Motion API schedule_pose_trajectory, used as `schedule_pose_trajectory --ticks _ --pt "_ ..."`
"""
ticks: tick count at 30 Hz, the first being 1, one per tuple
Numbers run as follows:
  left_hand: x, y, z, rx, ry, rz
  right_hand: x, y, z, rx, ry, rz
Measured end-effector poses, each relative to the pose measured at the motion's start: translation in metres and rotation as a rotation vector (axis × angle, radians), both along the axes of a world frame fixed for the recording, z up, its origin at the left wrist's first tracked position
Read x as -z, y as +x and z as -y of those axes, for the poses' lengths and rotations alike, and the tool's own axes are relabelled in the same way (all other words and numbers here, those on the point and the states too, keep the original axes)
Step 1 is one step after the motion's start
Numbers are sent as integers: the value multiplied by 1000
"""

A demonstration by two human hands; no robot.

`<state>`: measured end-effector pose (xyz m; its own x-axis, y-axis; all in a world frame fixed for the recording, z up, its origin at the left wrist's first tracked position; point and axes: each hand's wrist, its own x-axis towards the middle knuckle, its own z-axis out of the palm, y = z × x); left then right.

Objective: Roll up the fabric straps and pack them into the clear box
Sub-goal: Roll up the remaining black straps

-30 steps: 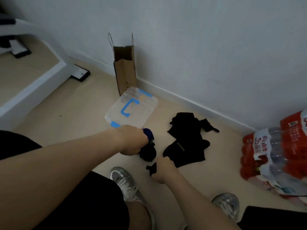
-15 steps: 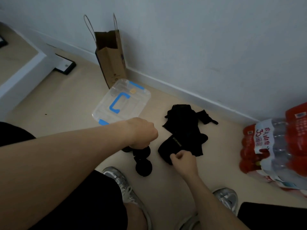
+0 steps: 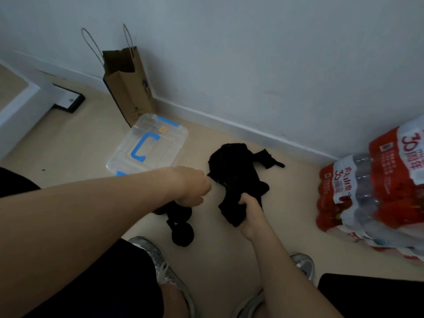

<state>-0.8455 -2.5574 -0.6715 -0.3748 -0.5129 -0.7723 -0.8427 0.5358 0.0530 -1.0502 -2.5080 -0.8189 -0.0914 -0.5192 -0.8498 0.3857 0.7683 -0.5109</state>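
A pile of black fabric straps [image 3: 234, 166] lies on the floor near the wall. My right hand [image 3: 249, 210] grips the near end of one strap from this pile. Two rolled black straps [image 3: 182, 226] sit on the floor just left of it. My left hand [image 3: 191, 187] hovers over the rolls as a curled fist, and I see nothing in it. The clear box [image 3: 149, 143], with a blue handle and blue latches, stands with its lid on behind my left forearm.
A brown paper bag [image 3: 128, 88] stands against the wall behind the box. A red shrink-wrapped pack of water bottles [image 3: 378, 184] sits at the right. My two grey shoes [image 3: 160, 260] are at the bottom. White furniture [image 3: 18, 106] is at the left.
My left hand has let go of the rolled strap, which now lies on the floor, and has drifted right. My right hand has reached the pile and taken hold of a strap.
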Motion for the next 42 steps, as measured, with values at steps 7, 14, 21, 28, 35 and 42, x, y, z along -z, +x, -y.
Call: schedule_pose_trajectory --ticks 7,14,21,28,35,42 --pt "-22 -43 5 -512 106 -342 -68 -11 2 -147 -363 40" --pt "-36 -77 -1 -1119 184 -855 -143 -5 -6 -255 -727 -268" --pt "-66 -87 -19 -1347 242 -1035 -168 -35 -29 -394 -736 84" --pt "-76 -89 -23 -1266 248 -1185 -167 -47 -32 -349 -633 313" --pt "-62 -76 -23 -953 64 -940 -137 -43 -19 38 -261 322" --pt "-46 -62 -21 -693 -117 -640 -124 -28 -7 161 -310 309"
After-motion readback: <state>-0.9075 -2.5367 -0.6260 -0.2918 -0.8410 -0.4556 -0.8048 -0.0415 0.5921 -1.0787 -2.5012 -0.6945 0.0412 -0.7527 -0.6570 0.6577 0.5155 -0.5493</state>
